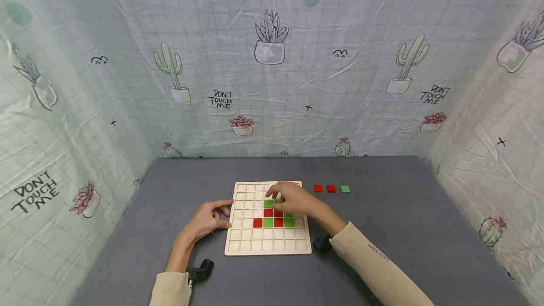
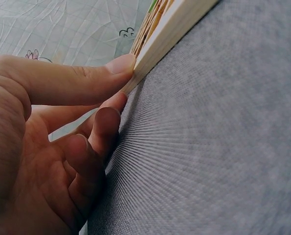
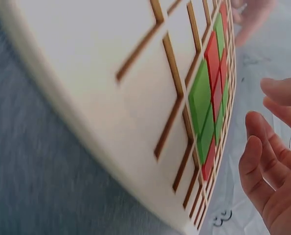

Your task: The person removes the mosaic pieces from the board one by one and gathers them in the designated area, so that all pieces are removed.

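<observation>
A pale wooden grid board (image 1: 267,248) lies on the table, with several red and green square tiles set in its middle cells. At its left edge my left hand (image 1: 206,218) touches the wood with outstretched thumb and index finger. The left wrist view shows the thumb (image 2: 86,83) against the board's side (image 2: 160,41), the other fingers bent beneath it. My right hand (image 1: 293,198) is over the board's upper right part, partly covering the tiles. In the right wrist view, its loosely bent fingers (image 3: 257,164) hold nothing and are apart from the green tile (image 3: 200,98).
Right of the board's top corner lie two loose red tiles (image 1: 318,188) and one green tile (image 1: 345,189) in a row. The grey table (image 1: 382,211) ends at a fabric backdrop (image 1: 272,89) with cactus prints, which surrounds it behind and at both sides.
</observation>
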A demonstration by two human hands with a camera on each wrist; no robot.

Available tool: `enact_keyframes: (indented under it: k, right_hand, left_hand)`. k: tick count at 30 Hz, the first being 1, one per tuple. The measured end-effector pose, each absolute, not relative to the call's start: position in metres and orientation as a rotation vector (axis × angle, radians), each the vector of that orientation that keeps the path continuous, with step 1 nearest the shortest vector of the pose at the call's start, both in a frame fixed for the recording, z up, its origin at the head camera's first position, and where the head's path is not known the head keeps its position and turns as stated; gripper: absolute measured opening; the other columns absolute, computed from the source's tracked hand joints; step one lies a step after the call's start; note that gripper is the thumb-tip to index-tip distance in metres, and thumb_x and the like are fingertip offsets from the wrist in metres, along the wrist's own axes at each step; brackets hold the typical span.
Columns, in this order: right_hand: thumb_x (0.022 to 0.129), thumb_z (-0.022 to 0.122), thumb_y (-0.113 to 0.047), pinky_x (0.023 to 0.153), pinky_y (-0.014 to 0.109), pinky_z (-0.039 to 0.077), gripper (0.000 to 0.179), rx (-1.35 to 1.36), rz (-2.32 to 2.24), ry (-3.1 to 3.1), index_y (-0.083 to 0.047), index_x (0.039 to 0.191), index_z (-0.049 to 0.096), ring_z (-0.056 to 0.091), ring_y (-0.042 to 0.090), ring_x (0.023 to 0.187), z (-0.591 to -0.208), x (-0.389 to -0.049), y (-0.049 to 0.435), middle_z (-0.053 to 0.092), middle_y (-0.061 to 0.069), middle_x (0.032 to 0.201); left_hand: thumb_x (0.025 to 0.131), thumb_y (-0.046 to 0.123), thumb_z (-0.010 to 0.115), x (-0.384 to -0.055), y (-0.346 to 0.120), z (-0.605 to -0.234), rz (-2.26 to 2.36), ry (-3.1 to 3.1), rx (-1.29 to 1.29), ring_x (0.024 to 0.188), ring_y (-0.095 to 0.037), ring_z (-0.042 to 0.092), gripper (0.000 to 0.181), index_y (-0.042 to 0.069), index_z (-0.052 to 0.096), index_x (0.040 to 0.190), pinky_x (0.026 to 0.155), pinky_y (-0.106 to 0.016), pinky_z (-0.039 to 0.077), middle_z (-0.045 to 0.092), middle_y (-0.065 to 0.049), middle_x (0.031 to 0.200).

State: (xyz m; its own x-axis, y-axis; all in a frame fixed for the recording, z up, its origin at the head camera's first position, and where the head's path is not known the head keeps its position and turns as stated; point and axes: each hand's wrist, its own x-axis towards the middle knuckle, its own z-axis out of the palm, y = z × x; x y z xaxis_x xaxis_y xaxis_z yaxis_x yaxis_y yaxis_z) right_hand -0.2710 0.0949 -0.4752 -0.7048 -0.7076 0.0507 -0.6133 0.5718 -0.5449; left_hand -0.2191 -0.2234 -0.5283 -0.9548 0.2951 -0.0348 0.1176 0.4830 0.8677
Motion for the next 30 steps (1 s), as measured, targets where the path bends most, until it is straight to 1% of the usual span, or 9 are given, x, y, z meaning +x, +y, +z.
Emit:
enact_keyframes:
  k: [5,8,14,20,25,30]
  right_hand:
    - [0.095,0.073,-0.019,0.076,0.025,0.051,0.029,-1.136,-0.769,2.612,-0.013,0.123,0.073,0.060,0.004,0.077,-0.478,-0.270,0.084,0.070,0.002,0.108]
    - [0.094,0.074,-0.017,0.075,0.024,0.050,0.027,-1.156,-0.757,2.611,-0.014,0.121,0.074,0.059,0.003,0.075,-0.479,-0.268,0.079,0.070,0.001,0.104]
    - [0.093,0.074,-0.018,0.076,0.023,0.049,0.027,-1.179,-0.742,2.594,-0.015,0.119,0.075,0.058,0.003,0.076,-0.479,-0.263,0.068,0.071,-0.002,0.100]
    - [0.093,0.075,-0.021,0.074,0.021,0.047,0.023,-1.197,-0.677,2.579,-0.017,0.116,0.076,0.055,0.002,0.076,-0.480,-0.259,0.059,0.067,-0.008,0.092]
    - [0.092,0.074,-0.020,0.075,0.020,0.047,0.021,-1.198,-0.644,2.583,-0.018,0.113,0.077,0.056,0.000,0.077,-0.482,-0.256,0.054,0.067,-0.010,0.090]
    - [0.091,0.076,-0.021,0.070,0.019,0.047,0.019,-1.191,-0.627,2.590,-0.020,0.110,0.078,0.056,-0.002,0.076,-0.482,-0.254,0.051,0.067,-0.011,0.089]
  left_hand:
    - [0.079,0.006,0.085,-0.219,-0.222,-0.527,1.485,2.537,0.351,0.045,-0.007,0.038,0.071,0.007,0.060,0.145,0.044,-0.027,0.040,0.066,-0.016,0.105]
    - [0.079,0.005,0.085,-0.220,-0.221,-0.527,1.475,2.545,0.337,0.045,-0.007,0.038,0.070,0.007,0.060,0.144,0.044,-0.027,0.040,0.066,-0.015,0.104]
    - [0.078,0.004,0.084,-0.221,-0.220,-0.527,1.462,2.557,0.302,0.046,-0.007,0.039,0.070,0.007,0.061,0.143,0.043,-0.027,0.041,0.066,-0.013,0.102]
    - [0.077,0.005,0.085,-0.221,-0.220,-0.526,1.450,2.576,0.299,0.047,-0.007,0.040,0.069,0.007,0.062,0.143,0.044,-0.027,0.042,0.066,-0.011,0.101]
    - [0.078,0.007,0.085,-0.221,-0.220,-0.527,1.434,2.588,0.315,0.048,-0.007,0.041,0.068,0.008,0.062,0.142,0.044,-0.028,0.042,0.067,-0.011,0.101]
    - [0.078,0.007,0.085,-0.221,-0.220,-0.528,1.430,2.592,0.320,0.048,-0.007,0.041,0.067,0.009,0.063,0.142,0.044,-0.028,0.042,0.067,-0.010,0.101]
